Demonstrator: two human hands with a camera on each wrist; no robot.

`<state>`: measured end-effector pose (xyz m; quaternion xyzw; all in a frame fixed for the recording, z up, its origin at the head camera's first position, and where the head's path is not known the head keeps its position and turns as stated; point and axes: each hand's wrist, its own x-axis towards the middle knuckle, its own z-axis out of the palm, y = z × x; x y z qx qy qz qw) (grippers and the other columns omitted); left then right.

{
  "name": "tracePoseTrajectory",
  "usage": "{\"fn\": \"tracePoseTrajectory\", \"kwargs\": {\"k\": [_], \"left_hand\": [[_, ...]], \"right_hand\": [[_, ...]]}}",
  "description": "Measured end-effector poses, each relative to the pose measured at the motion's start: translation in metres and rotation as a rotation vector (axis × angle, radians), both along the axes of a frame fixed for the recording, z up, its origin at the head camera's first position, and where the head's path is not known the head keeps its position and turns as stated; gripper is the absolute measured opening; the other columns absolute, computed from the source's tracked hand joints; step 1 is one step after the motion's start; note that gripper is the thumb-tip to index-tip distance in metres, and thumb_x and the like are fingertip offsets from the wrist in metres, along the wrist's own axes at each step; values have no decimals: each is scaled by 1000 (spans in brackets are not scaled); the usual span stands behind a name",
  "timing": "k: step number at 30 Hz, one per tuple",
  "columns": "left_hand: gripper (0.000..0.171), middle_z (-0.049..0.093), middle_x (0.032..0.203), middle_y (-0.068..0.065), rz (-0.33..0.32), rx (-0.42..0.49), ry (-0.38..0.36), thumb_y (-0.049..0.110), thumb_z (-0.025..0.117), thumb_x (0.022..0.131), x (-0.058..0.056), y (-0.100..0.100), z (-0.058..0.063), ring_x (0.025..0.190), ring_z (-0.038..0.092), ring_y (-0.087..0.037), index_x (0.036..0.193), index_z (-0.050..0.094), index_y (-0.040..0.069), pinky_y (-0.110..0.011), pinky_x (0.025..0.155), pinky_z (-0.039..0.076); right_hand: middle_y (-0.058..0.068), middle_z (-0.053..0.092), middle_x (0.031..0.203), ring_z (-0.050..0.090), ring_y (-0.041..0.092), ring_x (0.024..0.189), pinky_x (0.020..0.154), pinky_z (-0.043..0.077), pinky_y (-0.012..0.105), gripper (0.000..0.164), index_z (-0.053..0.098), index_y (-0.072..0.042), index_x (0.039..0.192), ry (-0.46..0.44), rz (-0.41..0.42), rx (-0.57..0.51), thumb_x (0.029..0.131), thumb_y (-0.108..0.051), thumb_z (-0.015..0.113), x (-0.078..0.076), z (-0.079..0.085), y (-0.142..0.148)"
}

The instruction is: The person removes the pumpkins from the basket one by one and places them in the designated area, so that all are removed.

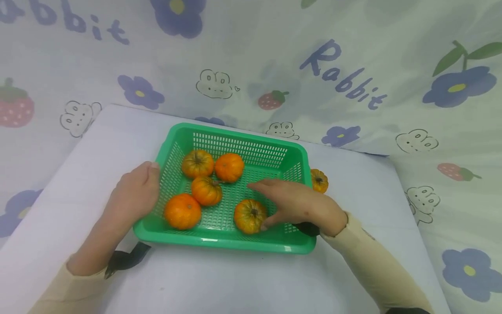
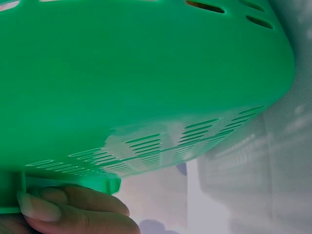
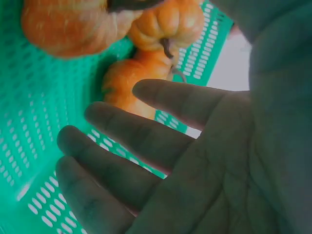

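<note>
A green plastic basket (image 1: 231, 245) with slotted walls holds several small orange pumpkins. My left hand (image 1: 135, 189) grips its left rim; in the left wrist view the fingers (image 2: 83, 207) curl under the edge. Over the basket's right part reaches my right hand (image 1: 300, 203), fingers spread and fairly straight. Beneath it sits a greenish-orange pumpkin (image 1: 249, 216), the thumb tip close by its right side; whether they touch I cannot tell. In the right wrist view the palm (image 3: 219, 165) faces the basket and holds nothing. Leftward lie other pumpkins, one (image 1: 182, 211) at the near left corner.
Outside the basket's right wall another pumpkin (image 1: 319, 180) rests on the white tabletop (image 1: 364, 192), partly hidden by the basket. A printed curtain (image 1: 243, 52) with flowers and rabbits hangs behind the table and along its sides.
</note>
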<state>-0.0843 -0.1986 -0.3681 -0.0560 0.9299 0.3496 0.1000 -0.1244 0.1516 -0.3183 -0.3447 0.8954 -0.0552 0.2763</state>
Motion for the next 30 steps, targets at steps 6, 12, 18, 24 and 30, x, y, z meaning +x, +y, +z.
{"fn": "tracePoseTrajectory", "kwargs": {"k": [6,12,18,24,30], "left_hand": [[56,52,80,-13,1,4,2,46,11,112,0,1,0,66,52,-28,112,48,4,-37,53,45],[56,51,79,-13,1,8,3,46,11,112,0,1,0,66,52,-28,110,48,5,-37,53,44],[55,50,79,-13,3,11,1,46,11,112,1,1,0,66,52,-28,108,48,5,-38,53,44],[55,50,79,-13,-2,15,7,45,11,112,1,0,-1,66,51,-28,108,48,5,-38,54,44],[55,50,79,-13,-8,15,14,45,11,112,0,0,-1,65,51,-28,108,48,5,-38,53,44]], "right_hand": [[0,50,156,47,21,143,115,40,43,94,43,-18,160,-52,24,9,82,-41,91,0,-12,-8],[-1,56,150,53,20,134,111,45,43,89,45,-20,158,-82,17,57,83,-38,91,2,-20,-13],[-2,57,147,55,18,130,110,45,40,85,47,-20,157,-80,4,67,85,-33,90,2,-23,-11],[-2,60,144,57,17,127,109,46,38,81,49,-17,155,-83,-5,43,85,-28,89,2,-24,-9],[-2,60,147,57,18,130,110,44,39,81,50,-15,154,-79,-13,45,86,-30,89,0,-25,-9]]}}
